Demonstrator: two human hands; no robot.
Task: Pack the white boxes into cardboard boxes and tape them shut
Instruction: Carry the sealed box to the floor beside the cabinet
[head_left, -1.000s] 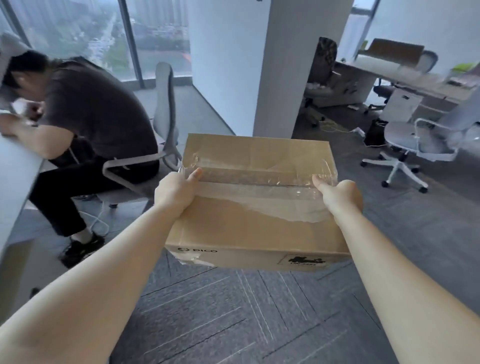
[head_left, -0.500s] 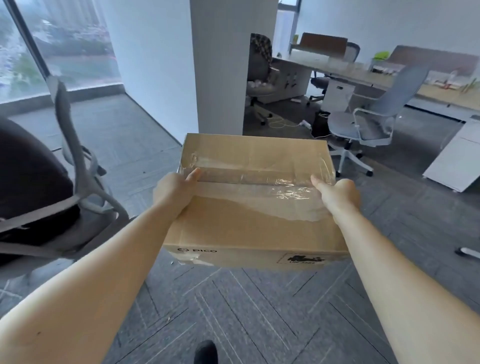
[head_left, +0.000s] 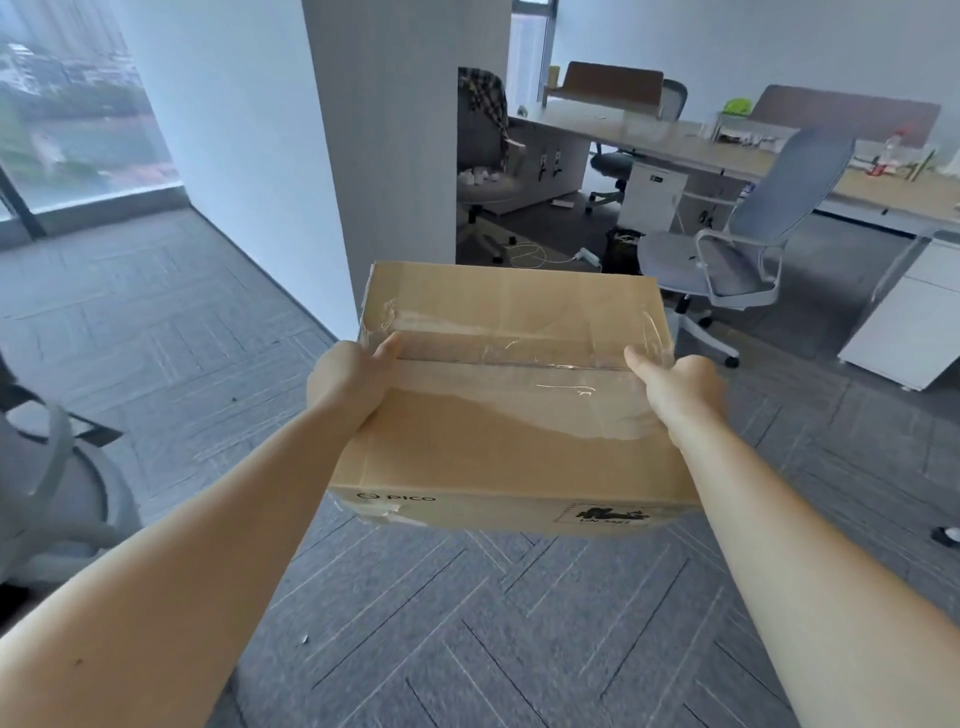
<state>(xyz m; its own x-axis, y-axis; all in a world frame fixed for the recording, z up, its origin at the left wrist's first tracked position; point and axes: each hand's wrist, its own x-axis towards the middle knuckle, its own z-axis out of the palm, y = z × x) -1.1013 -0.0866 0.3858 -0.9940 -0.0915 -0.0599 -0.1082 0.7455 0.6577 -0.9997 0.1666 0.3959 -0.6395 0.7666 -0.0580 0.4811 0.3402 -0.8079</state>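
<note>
**Taped box carried over grey carpet**

The box (head_left: 511, 400) hangs mid-air at centre, seam under clear tape. The left hand (head_left: 345, 382) and right hand (head_left: 675, 387) grip its ends, thumbs on top. Pillar (head_left: 400, 145) at 12 o'clock; chair (head_left: 748, 234) and desk (head_left: 675, 140) at 2; carpet (head_left: 493, 623) below.

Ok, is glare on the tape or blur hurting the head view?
Head view: small glare streaks on the clear tape across the cardboard box, seam still readable; box and both hands sharp; window at left washed out and soft; wide-angle bending at the edges.
</note>
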